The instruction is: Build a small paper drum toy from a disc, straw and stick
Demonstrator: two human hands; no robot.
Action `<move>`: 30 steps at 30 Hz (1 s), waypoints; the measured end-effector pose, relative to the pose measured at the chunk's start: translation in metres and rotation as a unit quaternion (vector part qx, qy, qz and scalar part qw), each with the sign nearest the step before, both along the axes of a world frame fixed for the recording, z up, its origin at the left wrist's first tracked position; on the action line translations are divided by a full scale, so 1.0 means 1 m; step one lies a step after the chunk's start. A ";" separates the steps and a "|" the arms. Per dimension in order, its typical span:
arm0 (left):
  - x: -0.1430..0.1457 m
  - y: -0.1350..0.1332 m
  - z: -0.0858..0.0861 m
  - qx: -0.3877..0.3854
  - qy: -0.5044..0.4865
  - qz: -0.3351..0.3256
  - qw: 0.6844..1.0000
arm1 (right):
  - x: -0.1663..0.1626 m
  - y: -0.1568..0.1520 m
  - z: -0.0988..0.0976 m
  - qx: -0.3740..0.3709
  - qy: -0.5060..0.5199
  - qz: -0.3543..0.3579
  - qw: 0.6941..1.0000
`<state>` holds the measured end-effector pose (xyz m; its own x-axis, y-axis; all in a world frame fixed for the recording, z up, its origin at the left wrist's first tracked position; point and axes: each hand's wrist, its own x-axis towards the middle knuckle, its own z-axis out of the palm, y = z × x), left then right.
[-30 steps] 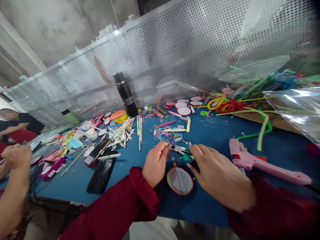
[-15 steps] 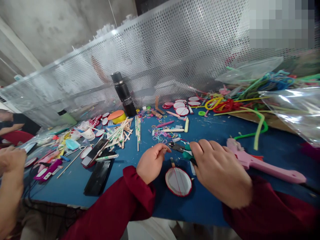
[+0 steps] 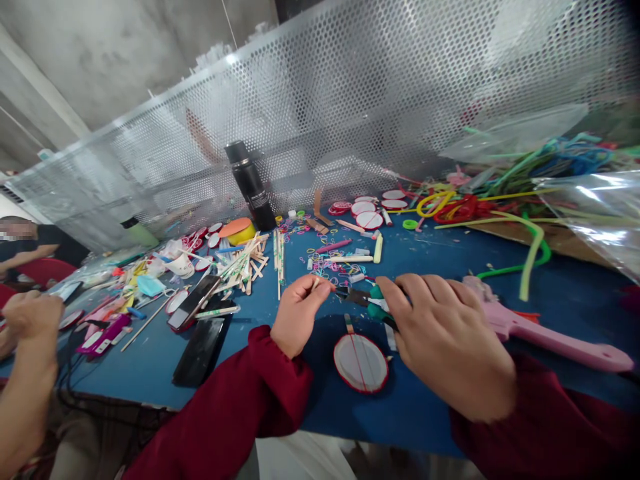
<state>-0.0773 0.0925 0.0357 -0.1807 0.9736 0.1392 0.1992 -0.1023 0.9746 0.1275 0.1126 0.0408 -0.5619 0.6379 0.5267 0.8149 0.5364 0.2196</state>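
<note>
My left hand (image 3: pixel 299 317): fingers curled, thumb pinched to forefinger on a small pale piece (image 3: pixel 315 285). My right hand (image 3: pixel 447 340): knuckles up, fingers wrapped round green-handled pliers (image 3: pixel 361 297), dark nose aimed at the left fingertips; I can't tell whether the tips touch the pale piece or how far they're parted. Red-rimmed disc (image 3: pixel 361 363) lies on the blue table (image 3: pixel 410 413), just below the pliers, between both hands, short stick at its upper edge, red line down its face. Right of my right hand, partly hidden by it, a pink glue gun (image 3: pixel 545 339). Beyond the hands, loose coloured bands (image 3: pixel 327 270), then more discs (image 3: pixel 369 221) farther back. Left of my left hand, a black phone (image 3: pixel 199 353); past it, wooden sticks (image 3: pixel 257 257) in a heap, then a black bottle (image 3: pixel 250 187) near the perforated screen (image 3: pixel 350 87). Far left, a co-worker's hand (image 3: pixel 35 313), well apart from mine. Beyond my right hand, pale green tubing (image 3: pixel 531 260) and clear plastic (image 3: pixel 600 213).
</note>
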 end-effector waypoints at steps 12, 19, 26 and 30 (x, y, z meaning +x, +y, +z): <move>-0.006 0.000 -0.005 -0.066 0.398 0.019 0.915 | 0.010 0.006 0.000 -0.001 0.041 -0.028 0.999; -0.004 0.002 -0.010 0.027 0.148 -0.052 0.987 | 0.007 0.003 0.000 -0.031 0.056 0.000 0.998; 0.008 -0.002 -0.006 -0.002 -0.032 -0.075 0.997 | 0.006 0.001 -0.004 -0.059 0.079 0.028 0.995; 0.009 -0.003 -0.006 0.002 -0.065 -0.075 0.995 | 0.007 0.004 -0.005 -0.064 0.082 0.029 0.994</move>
